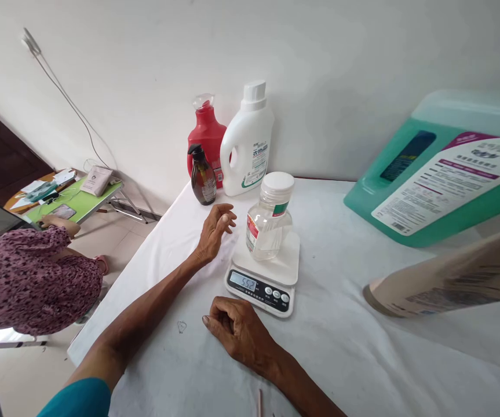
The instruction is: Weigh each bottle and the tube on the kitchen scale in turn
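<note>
A clear plastic jar (271, 229) with a white lid and a red and green label stands on a white digital kitchen scale (291, 260). The scale's display (243, 282) is lit, with digits that look like 552. To the left of the jar, my left hand (215, 233) hovers at the scale's edge, fingers loosely bent and apart, holding nothing. My right hand (243, 333) rests on the cloth in front of the scale. Its fingers are curled in and nothing shows in them.
Behind stand a red bottle (206, 130), a brown pump bottle (203, 182) and a white detergent jug (250, 150). At right are a large green liquid container (406, 174) and a beige cylindrical object (449, 278). A person (36, 272) sits left by a green table (88, 200).
</note>
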`<action>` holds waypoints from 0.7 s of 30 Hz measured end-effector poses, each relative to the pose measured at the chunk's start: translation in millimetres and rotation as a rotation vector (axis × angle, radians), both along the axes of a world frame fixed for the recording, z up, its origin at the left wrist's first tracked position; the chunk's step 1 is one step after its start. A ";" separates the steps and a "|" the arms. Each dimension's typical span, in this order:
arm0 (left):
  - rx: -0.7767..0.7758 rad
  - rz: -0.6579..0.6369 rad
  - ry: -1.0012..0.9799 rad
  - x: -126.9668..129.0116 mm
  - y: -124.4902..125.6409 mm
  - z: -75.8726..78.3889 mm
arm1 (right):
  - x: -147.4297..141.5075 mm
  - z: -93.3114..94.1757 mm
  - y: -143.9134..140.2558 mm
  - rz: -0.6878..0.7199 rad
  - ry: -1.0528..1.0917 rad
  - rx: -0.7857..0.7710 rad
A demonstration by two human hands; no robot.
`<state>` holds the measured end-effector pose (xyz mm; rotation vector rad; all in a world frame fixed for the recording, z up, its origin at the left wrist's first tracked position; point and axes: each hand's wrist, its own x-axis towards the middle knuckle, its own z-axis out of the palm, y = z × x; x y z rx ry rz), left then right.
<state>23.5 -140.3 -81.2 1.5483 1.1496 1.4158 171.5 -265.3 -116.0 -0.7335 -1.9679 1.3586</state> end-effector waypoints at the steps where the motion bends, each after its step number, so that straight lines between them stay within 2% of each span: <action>1: 0.047 -0.026 0.015 2.2 -3.6 8.2 | 0.1 -0.4 0.0 -0.001 0.001 0.001; 5: 0.140 -0.175 0.119 19.9 -19.2 40.4 | 0.8 0.6 0.4 0.006 -0.003 -0.021; 8: 0.097 -0.210 0.219 37.6 -26.3 51.4 | 0.6 1.9 1.2 0.007 0.001 -0.026; 12: -0.010 -0.060 0.278 53.4 -23.8 48.5 | -0.3 -0.6 1.8 0.002 -0.007 0.008; 15: -0.087 0.045 0.346 55.2 -18.6 45.5 | -0.2 -3.9 2.1 0.011 -0.037 0.016; 17: -0.103 0.088 0.367 51.6 -15.8 45.8 | 0.2 -4.9 2.4 0.014 -0.047 0.011; 21: -0.029 0.188 0.258 30.4 -5.7 50.0 | 0.7 -3.6 2.2 0.011 -0.051 0.001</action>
